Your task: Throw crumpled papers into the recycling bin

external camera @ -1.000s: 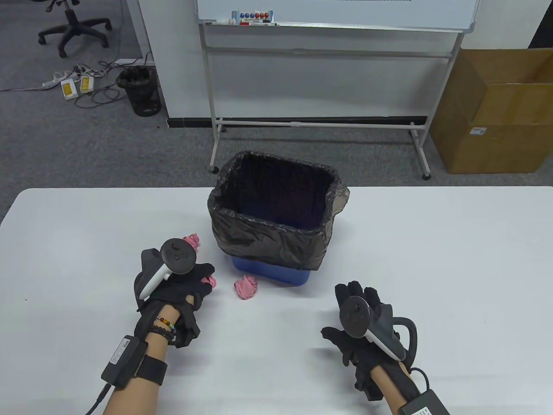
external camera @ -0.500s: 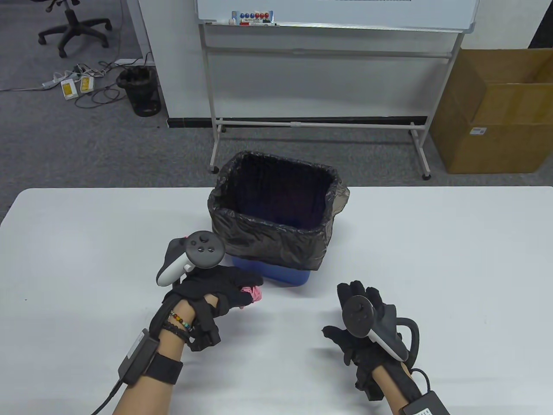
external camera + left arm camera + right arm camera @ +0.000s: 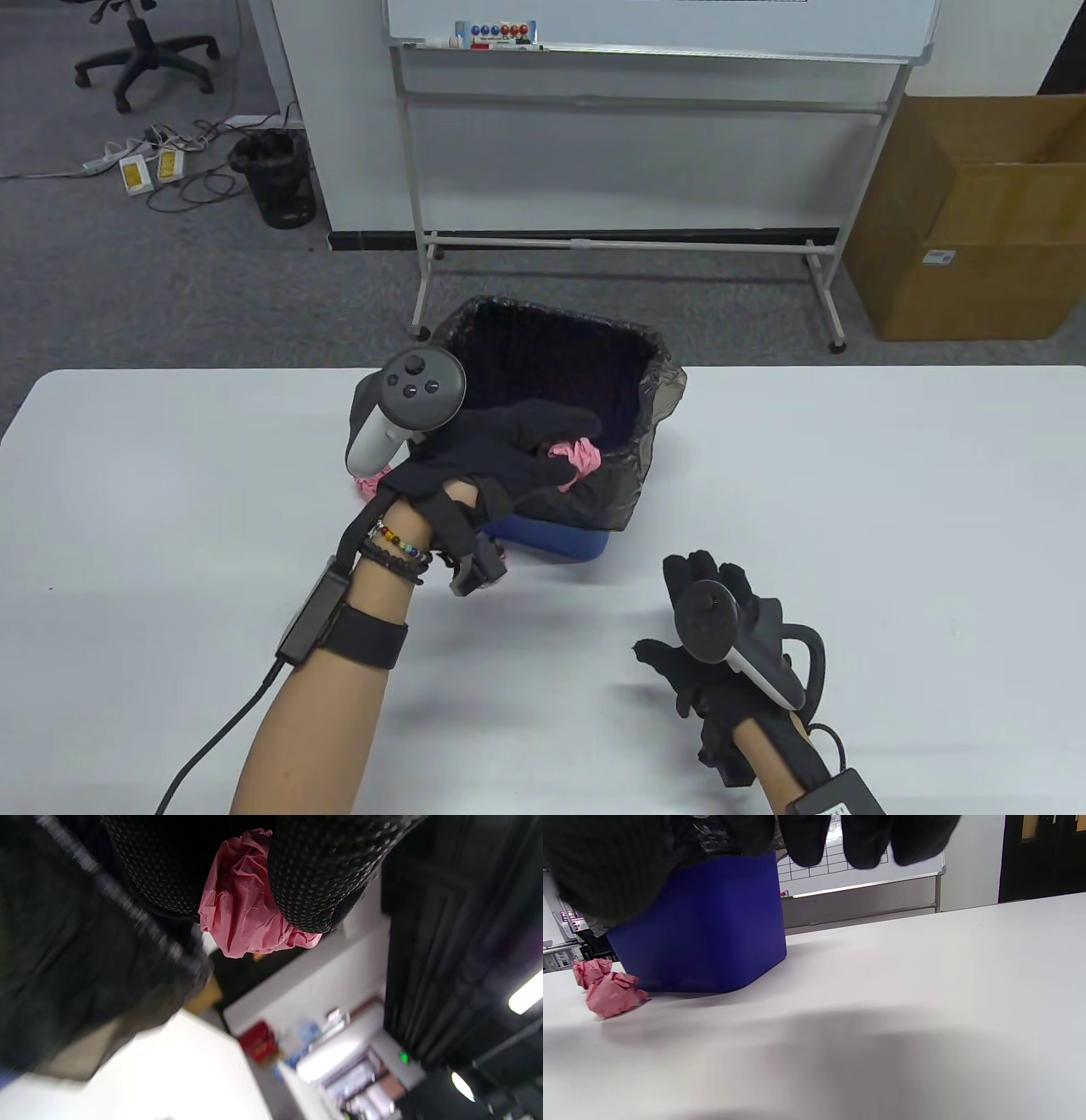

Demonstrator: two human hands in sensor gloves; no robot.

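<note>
Gripping a creased pink crumpled paper (image 3: pixel 577 456) over the near rim of the black-lined blue bin (image 3: pixel 543 399), the left hand (image 3: pixel 501 463) is hovering; the right hand (image 3: pixel 713 628), fingers loosely spread and holding nothing, is resting near the bin.

Left hand: my black-gloved left hand (image 3: pixel 492 463) is raised off the bench and reaches forward, palm down, grey-and-white tracker on its back.
Left fingers: I see the dotted fingertips (image 3: pixel 316 878) curled in, pinching a crumpled pink paper ball (image 3: pixel 246 904) between them.
Left forearm: bare, angled up and to the right, with a bead bracelet and a black strap carrying a sensor box at the wrist.
Right hand: my black-gloved right hand (image 3: pixel 717 632) lies low near the bench, fingers loosely spread and forward, holding nothing.
Right wrist: tracker on the hand's back, cable trailing behind.
</note>
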